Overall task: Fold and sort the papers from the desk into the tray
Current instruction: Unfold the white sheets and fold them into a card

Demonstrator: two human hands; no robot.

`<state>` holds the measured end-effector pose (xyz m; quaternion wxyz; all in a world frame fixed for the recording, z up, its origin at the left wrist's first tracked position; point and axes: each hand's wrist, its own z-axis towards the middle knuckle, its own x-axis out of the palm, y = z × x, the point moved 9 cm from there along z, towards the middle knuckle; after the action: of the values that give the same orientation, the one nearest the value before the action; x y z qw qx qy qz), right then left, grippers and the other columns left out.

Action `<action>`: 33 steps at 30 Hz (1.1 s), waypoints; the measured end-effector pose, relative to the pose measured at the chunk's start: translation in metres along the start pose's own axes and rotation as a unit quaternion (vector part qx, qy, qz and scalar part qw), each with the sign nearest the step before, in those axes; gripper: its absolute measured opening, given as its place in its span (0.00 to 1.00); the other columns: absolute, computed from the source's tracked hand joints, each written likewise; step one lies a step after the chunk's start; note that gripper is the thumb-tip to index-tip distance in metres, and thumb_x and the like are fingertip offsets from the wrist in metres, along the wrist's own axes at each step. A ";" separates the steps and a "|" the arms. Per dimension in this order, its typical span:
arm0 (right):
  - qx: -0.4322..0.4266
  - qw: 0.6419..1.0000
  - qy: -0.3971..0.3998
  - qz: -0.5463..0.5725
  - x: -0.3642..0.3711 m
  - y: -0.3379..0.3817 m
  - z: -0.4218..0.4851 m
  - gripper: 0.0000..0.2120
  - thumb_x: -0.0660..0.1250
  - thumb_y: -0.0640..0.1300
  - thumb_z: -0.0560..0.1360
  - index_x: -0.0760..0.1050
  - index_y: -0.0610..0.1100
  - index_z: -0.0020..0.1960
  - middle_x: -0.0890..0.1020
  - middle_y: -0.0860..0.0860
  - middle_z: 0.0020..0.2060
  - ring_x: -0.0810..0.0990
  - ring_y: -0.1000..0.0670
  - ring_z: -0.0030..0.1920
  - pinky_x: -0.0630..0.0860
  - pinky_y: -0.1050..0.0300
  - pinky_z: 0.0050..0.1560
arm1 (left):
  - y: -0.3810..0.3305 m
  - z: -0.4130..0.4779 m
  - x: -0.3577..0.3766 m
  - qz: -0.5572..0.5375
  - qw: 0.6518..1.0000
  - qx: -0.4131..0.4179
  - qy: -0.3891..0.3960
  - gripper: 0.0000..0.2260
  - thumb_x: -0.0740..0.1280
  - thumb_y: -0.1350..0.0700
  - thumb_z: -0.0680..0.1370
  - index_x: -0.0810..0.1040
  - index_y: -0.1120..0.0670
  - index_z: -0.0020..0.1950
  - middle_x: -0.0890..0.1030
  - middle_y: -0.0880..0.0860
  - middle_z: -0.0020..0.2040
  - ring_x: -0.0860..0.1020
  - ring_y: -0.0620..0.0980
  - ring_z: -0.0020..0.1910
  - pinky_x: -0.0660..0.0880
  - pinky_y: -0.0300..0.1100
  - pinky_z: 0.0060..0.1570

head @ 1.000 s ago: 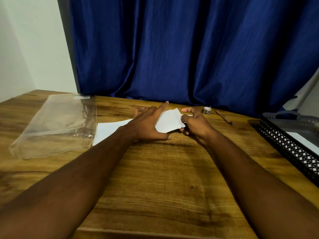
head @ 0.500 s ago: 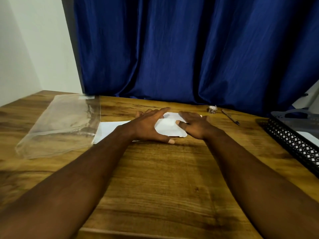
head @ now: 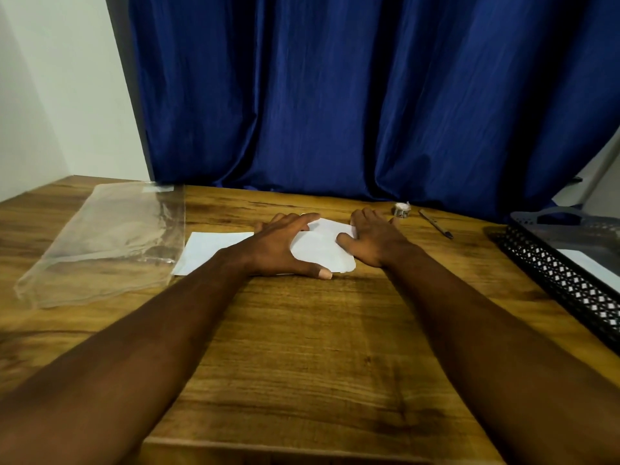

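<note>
A folded white paper (head: 322,253) lies flat on the wooden desk (head: 302,347) in the middle. My left hand (head: 281,246) rests flat on its left part, fingers spread, thumb along the near edge. My right hand (head: 375,241) presses flat on its right edge, thumb on the sheet. Under the folded piece, more white paper (head: 214,251) reaches out to the left. A black mesh tray (head: 563,280) stands at the right edge of the desk, with a white sheet (head: 593,266) inside it.
A clear plastic sleeve (head: 104,243) lies on the desk's left side, touching the papers' left edge. A small tape roll (head: 401,209) and a pen (head: 436,224) lie behind my right hand. A blue curtain (head: 335,95) hangs along the desk's far edge.
The paper was held up between both hands, then laid down. Both hands have flattened onto it, the right one sliding out to the sheet's right edge.
</note>
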<state>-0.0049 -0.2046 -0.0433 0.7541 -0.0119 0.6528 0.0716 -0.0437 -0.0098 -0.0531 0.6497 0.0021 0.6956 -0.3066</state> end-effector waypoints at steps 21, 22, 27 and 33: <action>0.150 0.833 -0.254 0.469 -0.045 -0.063 -0.025 0.14 0.55 0.48 0.83 0.76 0.42 0.49 0.82 0.47 0.48 0.82 0.42 0.52 0.80 0.45 0.52 | 0.011 0.015 -0.037 -0.082 0.972 0.017 -0.221 0.19 0.76 0.46 0.76 0.78 0.44 0.65 0.80 0.44 0.62 0.76 0.44 0.59 0.72 0.38 0.50; 0.152 0.839 -0.251 0.459 -0.045 -0.063 -0.026 0.16 0.55 0.49 0.84 0.77 0.40 0.50 0.82 0.46 0.46 0.82 0.43 0.51 0.80 0.45 0.53 | 0.012 0.014 -0.040 -0.098 0.967 0.018 -0.234 0.17 0.77 0.47 0.76 0.79 0.45 0.63 0.81 0.44 0.61 0.76 0.43 0.58 0.71 0.35 0.48; 0.053 0.899 -0.162 0.404 -0.036 -0.043 -0.020 0.19 0.66 0.58 0.81 0.77 0.45 0.39 0.76 0.52 0.33 0.75 0.50 0.37 0.71 0.52 0.42 | 0.016 0.011 -0.051 -0.151 0.951 0.017 -0.269 0.16 0.79 0.50 0.74 0.82 0.48 0.59 0.81 0.43 0.58 0.78 0.46 0.57 0.70 0.33 0.46; -0.030 0.947 -0.152 0.280 -0.041 -0.035 -0.022 0.22 0.74 0.66 0.74 0.84 0.46 0.43 0.84 0.54 0.36 0.80 0.54 0.38 0.71 0.56 0.39 | 0.023 0.010 -0.050 -0.183 0.949 0.007 -0.258 0.14 0.76 0.50 0.77 0.81 0.47 0.62 0.80 0.44 0.62 0.78 0.47 0.61 0.72 0.37 0.49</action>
<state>-0.0275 -0.2450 -0.0089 0.7935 0.1599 0.5047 0.3000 -0.0173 0.0240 -0.0173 0.7397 -0.2002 0.4904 -0.4151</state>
